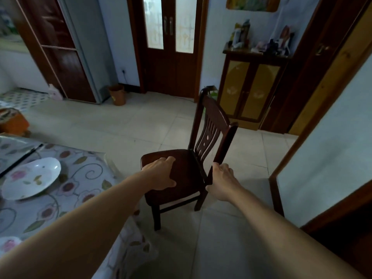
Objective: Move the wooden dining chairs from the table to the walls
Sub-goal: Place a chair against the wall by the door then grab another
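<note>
Arms reaching out long and nearly straight, we are gripping the dark wooden dining chair (189,168) with both hands. Our left hand (161,174) is lying palm-down over the seat's near-left edge, thumb hooked around the front rim. Our right hand (221,181) is closing around the near rear post of the backrest, low down. The chair is sitting on the pale tiled floor (120,121), just beside the corner of the floral-clothed table (84,174), where a white plate (30,178) is resting.
</note>
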A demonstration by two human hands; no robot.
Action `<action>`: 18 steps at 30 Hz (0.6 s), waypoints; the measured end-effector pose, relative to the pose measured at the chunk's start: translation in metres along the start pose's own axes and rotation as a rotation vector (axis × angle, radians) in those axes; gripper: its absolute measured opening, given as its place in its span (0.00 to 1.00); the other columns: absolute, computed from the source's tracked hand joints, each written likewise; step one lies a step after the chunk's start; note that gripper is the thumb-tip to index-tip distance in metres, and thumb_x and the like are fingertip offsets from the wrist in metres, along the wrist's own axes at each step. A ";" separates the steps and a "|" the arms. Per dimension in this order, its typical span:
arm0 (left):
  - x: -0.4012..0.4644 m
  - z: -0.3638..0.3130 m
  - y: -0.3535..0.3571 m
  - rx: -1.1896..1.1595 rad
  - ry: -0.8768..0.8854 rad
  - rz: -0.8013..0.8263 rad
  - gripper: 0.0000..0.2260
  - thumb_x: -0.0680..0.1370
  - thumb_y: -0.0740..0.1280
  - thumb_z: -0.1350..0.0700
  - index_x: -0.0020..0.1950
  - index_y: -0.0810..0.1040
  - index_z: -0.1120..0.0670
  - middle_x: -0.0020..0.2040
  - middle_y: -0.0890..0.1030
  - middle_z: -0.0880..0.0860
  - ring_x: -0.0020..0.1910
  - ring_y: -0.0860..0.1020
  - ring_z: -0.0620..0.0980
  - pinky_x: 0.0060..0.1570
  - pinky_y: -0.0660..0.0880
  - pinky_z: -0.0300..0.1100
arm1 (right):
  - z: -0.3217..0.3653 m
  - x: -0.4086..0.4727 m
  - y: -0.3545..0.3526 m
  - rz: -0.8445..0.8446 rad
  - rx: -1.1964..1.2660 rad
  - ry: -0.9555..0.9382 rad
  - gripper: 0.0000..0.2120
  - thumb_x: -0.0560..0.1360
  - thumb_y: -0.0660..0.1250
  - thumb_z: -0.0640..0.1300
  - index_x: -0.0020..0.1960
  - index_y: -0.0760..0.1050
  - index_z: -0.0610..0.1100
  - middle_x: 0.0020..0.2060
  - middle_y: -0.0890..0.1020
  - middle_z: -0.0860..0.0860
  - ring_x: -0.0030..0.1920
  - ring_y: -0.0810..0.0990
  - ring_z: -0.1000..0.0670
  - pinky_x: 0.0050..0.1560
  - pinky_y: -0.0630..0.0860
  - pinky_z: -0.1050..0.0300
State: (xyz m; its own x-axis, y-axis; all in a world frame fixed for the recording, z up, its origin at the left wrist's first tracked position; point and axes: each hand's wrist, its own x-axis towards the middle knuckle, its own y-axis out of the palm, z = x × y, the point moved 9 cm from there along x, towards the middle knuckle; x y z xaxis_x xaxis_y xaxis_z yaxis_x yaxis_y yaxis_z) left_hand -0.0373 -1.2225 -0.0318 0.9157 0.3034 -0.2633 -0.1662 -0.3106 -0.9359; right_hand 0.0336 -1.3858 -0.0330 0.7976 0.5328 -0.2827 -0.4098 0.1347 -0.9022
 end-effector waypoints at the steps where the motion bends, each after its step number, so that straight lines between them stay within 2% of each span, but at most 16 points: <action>1: 0.019 0.003 -0.006 -0.004 0.005 -0.005 0.38 0.71 0.71 0.47 0.75 0.55 0.52 0.69 0.69 0.55 0.66 0.71 0.56 0.61 0.71 0.51 | 0.002 0.018 -0.005 0.004 -0.003 0.006 0.31 0.73 0.68 0.46 0.70 0.57 0.42 0.67 0.62 0.40 0.68 0.63 0.40 0.66 0.69 0.46; 6: 0.103 0.008 -0.029 0.004 0.052 0.025 0.37 0.71 0.71 0.47 0.74 0.56 0.53 0.67 0.71 0.56 0.64 0.72 0.56 0.61 0.72 0.52 | 0.005 0.092 -0.027 -0.011 0.014 0.036 0.32 0.72 0.69 0.47 0.70 0.57 0.43 0.67 0.62 0.41 0.68 0.62 0.39 0.66 0.69 0.44; 11: 0.176 -0.004 -0.045 -0.005 0.104 0.045 0.37 0.72 0.71 0.49 0.75 0.55 0.53 0.69 0.69 0.57 0.66 0.71 0.57 0.63 0.70 0.50 | -0.003 0.159 -0.055 -0.080 -0.008 0.047 0.34 0.73 0.66 0.41 0.74 0.52 0.44 0.69 0.61 0.41 0.67 0.63 0.41 0.63 0.70 0.48; 14: 0.222 -0.021 -0.052 -0.004 0.142 0.043 0.38 0.71 0.72 0.50 0.74 0.55 0.53 0.68 0.70 0.57 0.66 0.71 0.56 0.62 0.70 0.50 | -0.012 0.200 -0.072 -0.128 -0.015 0.048 0.33 0.72 0.68 0.43 0.72 0.55 0.44 0.68 0.62 0.42 0.66 0.64 0.41 0.61 0.71 0.49; 18: 0.283 -0.043 -0.064 0.022 0.173 0.014 0.38 0.71 0.72 0.53 0.75 0.54 0.53 0.70 0.68 0.57 0.67 0.70 0.57 0.63 0.69 0.52 | -0.028 0.252 -0.093 -0.195 -0.030 0.050 0.34 0.73 0.68 0.46 0.73 0.53 0.43 0.68 0.63 0.41 0.66 0.65 0.41 0.63 0.69 0.49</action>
State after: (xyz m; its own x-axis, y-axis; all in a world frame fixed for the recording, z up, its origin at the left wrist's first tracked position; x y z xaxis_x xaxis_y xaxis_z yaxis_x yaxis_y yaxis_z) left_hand 0.2482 -1.1553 -0.0367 0.9624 0.1387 -0.2337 -0.1856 -0.2929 -0.9380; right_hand 0.2854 -1.2872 -0.0294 0.8819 0.4568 -0.1165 -0.2323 0.2060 -0.9506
